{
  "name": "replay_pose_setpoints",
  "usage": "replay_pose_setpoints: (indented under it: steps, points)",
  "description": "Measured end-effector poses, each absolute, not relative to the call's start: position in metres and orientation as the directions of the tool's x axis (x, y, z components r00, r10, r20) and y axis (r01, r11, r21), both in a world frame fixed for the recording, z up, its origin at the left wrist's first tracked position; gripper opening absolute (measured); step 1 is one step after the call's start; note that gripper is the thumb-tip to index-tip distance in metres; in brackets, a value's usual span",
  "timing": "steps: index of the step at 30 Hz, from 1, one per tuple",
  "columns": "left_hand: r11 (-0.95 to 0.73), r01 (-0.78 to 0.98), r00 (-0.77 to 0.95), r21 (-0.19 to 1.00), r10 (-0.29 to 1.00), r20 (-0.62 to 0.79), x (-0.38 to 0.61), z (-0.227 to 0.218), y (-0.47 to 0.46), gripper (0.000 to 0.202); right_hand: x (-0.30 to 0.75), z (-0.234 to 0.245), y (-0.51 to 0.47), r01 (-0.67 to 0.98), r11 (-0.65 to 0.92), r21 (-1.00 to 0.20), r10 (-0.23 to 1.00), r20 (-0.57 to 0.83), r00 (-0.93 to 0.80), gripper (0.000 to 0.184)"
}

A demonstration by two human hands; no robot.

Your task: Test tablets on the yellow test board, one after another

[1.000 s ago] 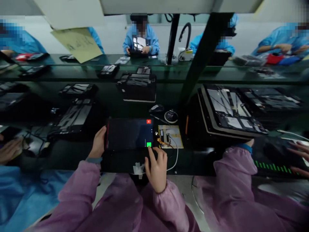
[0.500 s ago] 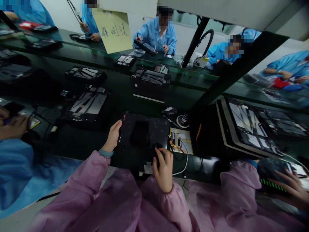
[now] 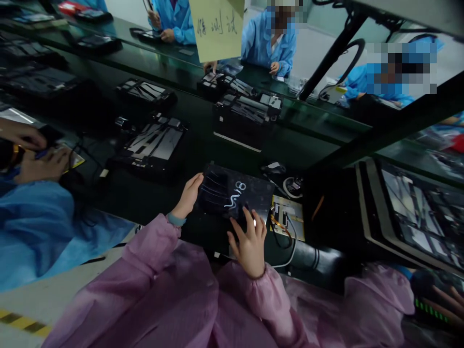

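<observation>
A dark tablet screen [image 3: 213,195] lies before me, with a white curved logo and thin light streaks on its glass. My left hand [image 3: 187,195] grips its left edge between thumb and fingers. Over its lower right part my right hand [image 3: 253,244] is spread, fingertips at the glass; whether they press cannot be told. Just right of the screen is a silver-and-yellow flat battery [image 3: 295,217] with orange and black leads, and a white cable [image 3: 294,249] curves toward me.
Behind the screen are a mouse [image 3: 273,167] and a white ring-shaped item [image 3: 293,186]. Opened tablets [image 3: 155,140] lie at the left, and another stack [image 3: 409,203] stands at the right. A yellow note [image 3: 217,29] hangs ahead. Co-workers' hands [image 3: 39,154] work at the left.
The screen, dark before, now shows a white logo. My right-hand fingers have spread further over it. The view has turned left. A co-worker opposite has lowered a held device to the bench.
</observation>
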State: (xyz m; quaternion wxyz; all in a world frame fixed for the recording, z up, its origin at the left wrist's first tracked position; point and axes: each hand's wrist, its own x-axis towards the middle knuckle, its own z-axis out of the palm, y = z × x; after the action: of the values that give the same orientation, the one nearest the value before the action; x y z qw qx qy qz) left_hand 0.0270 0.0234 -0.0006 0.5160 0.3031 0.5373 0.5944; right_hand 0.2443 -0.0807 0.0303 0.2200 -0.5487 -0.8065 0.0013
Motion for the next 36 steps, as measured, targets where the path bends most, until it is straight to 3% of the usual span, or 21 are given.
replay_pose_setpoints:
  steps: [3,7,12,30,36]
  points:
    - [0.111,-0.255,-0.304,0.961,0.934,-0.188,0.027,0.0,0.023,0.044,0.237,0.032,-0.064,0.916,0.343,-0.208,0.894,0.371,-0.251,0.039]
    - [0.11,-0.22,-0.329,0.969,0.927,-0.18,0.028,0.002,0.023,0.044,0.237,0.042,-0.051,0.925,0.286,-0.251,0.888,0.433,-0.157,0.047]
    - [0.109,-0.197,-0.311,0.974,0.936,-0.167,0.028,0.005,0.022,0.041,0.25,0.035,-0.079,0.892,0.328,-0.312,0.894,0.408,-0.186,0.043]
    - [0.052,-0.239,-0.234,0.97,0.966,-0.109,0.03,0.011,0.023,0.04,0.193,0.025,-0.079,0.854,0.433,-0.289,0.88,0.341,-0.33,0.037]
    - [0.087,-0.254,-0.251,0.963,0.956,-0.152,0.03,0.009,0.023,0.041,0.205,0.069,-0.077,0.815,0.455,-0.359,0.855,0.431,-0.288,0.042]
